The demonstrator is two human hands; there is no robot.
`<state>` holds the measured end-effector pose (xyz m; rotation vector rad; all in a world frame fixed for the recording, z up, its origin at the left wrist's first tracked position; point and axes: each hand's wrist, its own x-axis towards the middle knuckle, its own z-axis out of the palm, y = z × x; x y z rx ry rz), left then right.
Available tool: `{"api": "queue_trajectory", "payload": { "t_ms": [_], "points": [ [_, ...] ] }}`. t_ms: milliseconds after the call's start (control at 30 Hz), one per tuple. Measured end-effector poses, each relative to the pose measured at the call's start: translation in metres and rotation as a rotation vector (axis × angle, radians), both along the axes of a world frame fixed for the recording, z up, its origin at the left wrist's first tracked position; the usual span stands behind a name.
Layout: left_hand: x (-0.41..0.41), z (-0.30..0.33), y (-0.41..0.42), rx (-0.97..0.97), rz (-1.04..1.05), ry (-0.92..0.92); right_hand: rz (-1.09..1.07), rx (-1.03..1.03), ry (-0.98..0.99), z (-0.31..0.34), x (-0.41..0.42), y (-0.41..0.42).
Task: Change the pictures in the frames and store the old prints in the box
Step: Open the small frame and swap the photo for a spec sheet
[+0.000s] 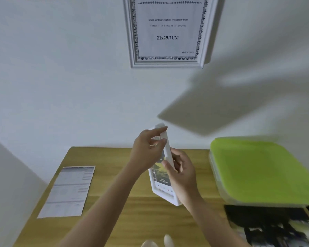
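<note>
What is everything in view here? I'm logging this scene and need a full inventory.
Small picture frame: one, white, held tilted above the table, a print showing in it.
Wall frame: one, white, hanging on the wall, holding a size insert sheet.
Printed sheet: one, grey-white, flat on the table's left side.
Storage box: one, clear with a green lid on, at the right.
Dark prints: a blurred pile, count unclear, lower right.
Table: one, wooden, against the wall.
Left hand: pinches the frame's upper end.
Right hand: grips the frame's edge.
</note>
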<state>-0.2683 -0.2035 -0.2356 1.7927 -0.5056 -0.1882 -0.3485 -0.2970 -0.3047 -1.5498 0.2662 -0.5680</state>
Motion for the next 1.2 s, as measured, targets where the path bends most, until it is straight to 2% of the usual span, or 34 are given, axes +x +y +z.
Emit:
{"api": "queue_trajectory", "payload": {
  "t_ms": [300,533,700,867,1067,1200],
  "points": [
    [0.002,0.01,0.008,-0.024,0.189,-0.105,0.21,-0.071,0.017,-0.006,-0.001,-0.004],
    [0.012,0.02,0.03,-0.054,0.268,-0.141,-0.011,-0.117,0.125,-0.028,0.014,-0.022],
    [0.026,0.014,0.045,-0.094,0.346,-0.095,0.046,0.036,0.073,-0.035,0.009,-0.024],
    [0.026,-0.009,0.053,-0.126,0.371,-0.016,0.02,0.052,0.103,-0.046,0.005,-0.02],
    [0.009,-0.044,0.058,-0.03,0.344,0.057,-0.047,0.04,0.187,-0.058,0.001,-0.017],
    [-0.016,-0.082,0.065,0.129,0.251,0.076,-0.092,0.007,0.261,-0.066,-0.003,-0.015]
  ]
}}
